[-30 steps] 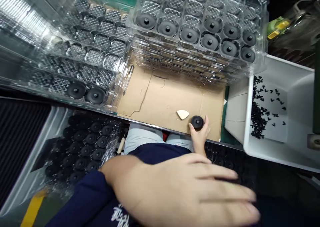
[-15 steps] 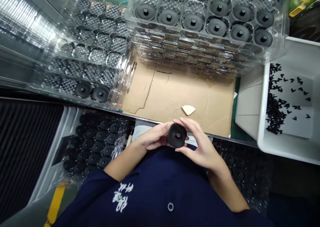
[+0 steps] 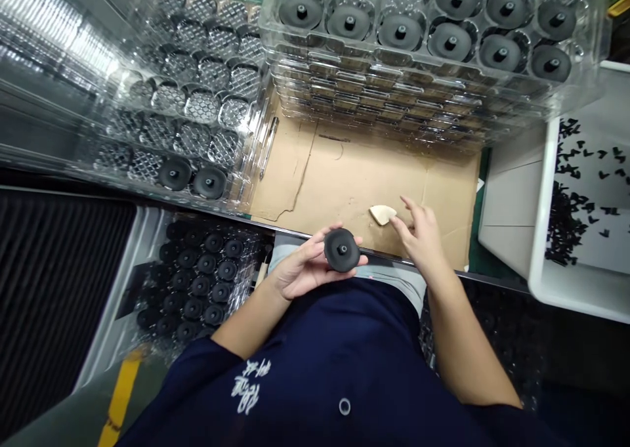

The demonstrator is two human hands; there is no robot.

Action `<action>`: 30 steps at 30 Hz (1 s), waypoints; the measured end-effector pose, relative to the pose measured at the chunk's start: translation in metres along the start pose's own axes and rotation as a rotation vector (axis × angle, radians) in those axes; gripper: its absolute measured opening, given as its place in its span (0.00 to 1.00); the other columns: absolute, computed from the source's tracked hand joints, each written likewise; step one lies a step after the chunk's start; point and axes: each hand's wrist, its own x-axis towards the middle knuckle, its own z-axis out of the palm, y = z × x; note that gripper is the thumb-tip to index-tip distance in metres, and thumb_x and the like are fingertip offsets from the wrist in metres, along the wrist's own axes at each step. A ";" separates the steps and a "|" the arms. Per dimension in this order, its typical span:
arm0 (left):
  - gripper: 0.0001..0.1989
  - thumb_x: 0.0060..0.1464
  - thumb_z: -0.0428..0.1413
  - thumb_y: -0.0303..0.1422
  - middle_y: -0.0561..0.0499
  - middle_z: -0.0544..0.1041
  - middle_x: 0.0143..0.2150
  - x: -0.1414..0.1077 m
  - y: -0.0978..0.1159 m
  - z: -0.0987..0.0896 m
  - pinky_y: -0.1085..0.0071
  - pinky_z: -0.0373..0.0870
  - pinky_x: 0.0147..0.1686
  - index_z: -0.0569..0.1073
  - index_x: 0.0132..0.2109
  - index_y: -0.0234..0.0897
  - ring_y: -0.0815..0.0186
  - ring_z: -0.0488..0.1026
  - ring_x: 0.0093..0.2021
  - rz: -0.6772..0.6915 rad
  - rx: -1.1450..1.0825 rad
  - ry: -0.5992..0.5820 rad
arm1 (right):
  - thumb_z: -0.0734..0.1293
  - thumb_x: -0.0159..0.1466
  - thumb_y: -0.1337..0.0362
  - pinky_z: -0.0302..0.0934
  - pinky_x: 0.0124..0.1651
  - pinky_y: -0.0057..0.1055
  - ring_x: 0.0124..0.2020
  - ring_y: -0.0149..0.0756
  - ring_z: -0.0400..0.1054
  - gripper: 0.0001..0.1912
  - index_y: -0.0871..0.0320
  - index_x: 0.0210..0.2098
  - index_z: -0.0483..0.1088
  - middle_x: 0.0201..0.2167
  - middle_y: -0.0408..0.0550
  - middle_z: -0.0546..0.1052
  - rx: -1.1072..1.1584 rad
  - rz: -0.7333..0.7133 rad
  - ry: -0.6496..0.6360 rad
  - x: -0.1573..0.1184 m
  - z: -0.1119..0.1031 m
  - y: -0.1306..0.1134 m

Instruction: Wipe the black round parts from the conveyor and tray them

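Observation:
A black rounded cap-like part (image 3: 342, 251) with a short hollow stem at its centre faces up in my left hand (image 3: 308, 268). The fingers of that hand wrap under and around its edge. My right hand (image 3: 419, 235) is over the cardboard, thumb and fingers apart, holding nothing. Its thumb tip is at the right corner of a cream, wedge-shaped piece (image 3: 382, 214); whether it touches the piece I cannot tell. The wedge lies flat on the cardboard sheet (image 3: 339, 178) near the table's front edge.
A stack of clear trays (image 3: 374, 83) at the back bears several black parts. More clear trays (image 3: 194, 106) stand at left, two parts in front. At right is a white bin (image 3: 539, 256) with small black pieces. A pen (image 3: 268, 146) lies left. Filled trays (image 3: 199, 273) sit below the table.
My right hand has let go of the black part and moved up and right to the cream wedge. My left hand keeps the part. The whole view has shifted slightly.

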 end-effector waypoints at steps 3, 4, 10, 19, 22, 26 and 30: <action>0.24 0.53 0.61 0.39 0.44 0.71 0.59 -0.001 0.000 0.004 0.56 0.67 0.55 0.65 0.55 0.47 0.50 0.72 0.56 0.073 0.002 0.066 | 0.62 0.64 0.53 0.65 0.49 0.47 0.42 0.45 0.68 0.23 0.59 0.52 0.70 0.48 0.59 0.67 -0.059 0.024 0.056 0.009 0.035 0.007; 0.24 0.53 0.62 0.40 0.44 0.71 0.59 -0.002 0.001 0.005 0.56 0.67 0.55 0.65 0.55 0.46 0.50 0.73 0.56 0.094 0.005 0.086 | 0.61 0.65 0.54 0.64 0.49 0.46 0.44 0.46 0.68 0.21 0.58 0.51 0.70 0.48 0.58 0.68 -0.048 0.001 0.048 0.007 0.046 0.006; 0.26 0.50 0.65 0.39 0.45 0.74 0.56 -0.004 0.006 0.008 0.57 0.70 0.53 0.66 0.55 0.45 0.51 0.74 0.54 0.147 0.045 0.155 | 0.59 0.65 0.58 0.64 0.48 0.40 0.42 0.43 0.69 0.15 0.57 0.44 0.72 0.39 0.53 0.74 0.065 -0.116 -0.068 -0.012 0.054 -0.003; 0.28 0.46 0.67 0.39 0.44 0.77 0.53 0.012 0.001 0.018 0.75 0.74 0.42 0.73 0.54 0.38 0.61 0.77 0.48 0.172 0.271 0.152 | 0.58 0.68 0.65 0.62 0.44 0.35 0.42 0.36 0.69 0.12 0.55 0.50 0.66 0.42 0.48 0.76 0.238 -0.471 0.153 -0.047 -0.033 -0.116; 0.29 0.44 0.68 0.38 0.46 0.77 0.53 0.014 0.005 0.023 0.76 0.74 0.41 0.73 0.54 0.41 0.62 0.77 0.48 0.209 0.327 0.177 | 0.58 0.67 0.70 0.58 0.38 0.33 0.35 0.33 0.70 0.11 0.58 0.47 0.66 0.37 0.47 0.78 0.186 -0.570 0.001 -0.053 -0.027 -0.127; 0.28 0.42 0.68 0.41 0.45 0.78 0.51 0.018 0.000 0.038 0.72 0.73 0.47 0.75 0.51 0.39 0.60 0.75 0.51 0.275 0.385 0.168 | 0.59 0.67 0.70 0.56 0.40 0.34 0.37 0.35 0.70 0.11 0.60 0.48 0.66 0.41 0.50 0.78 0.149 -0.564 0.207 -0.045 -0.026 -0.121; 0.30 0.38 0.71 0.36 0.46 0.79 0.50 0.015 -0.002 0.049 0.71 0.72 0.50 0.76 0.52 0.40 0.61 0.76 0.50 0.214 0.366 0.144 | 0.61 0.65 0.72 0.57 0.38 0.33 0.34 0.32 0.69 0.12 0.61 0.49 0.65 0.39 0.48 0.78 0.228 -0.650 0.156 -0.058 -0.036 -0.108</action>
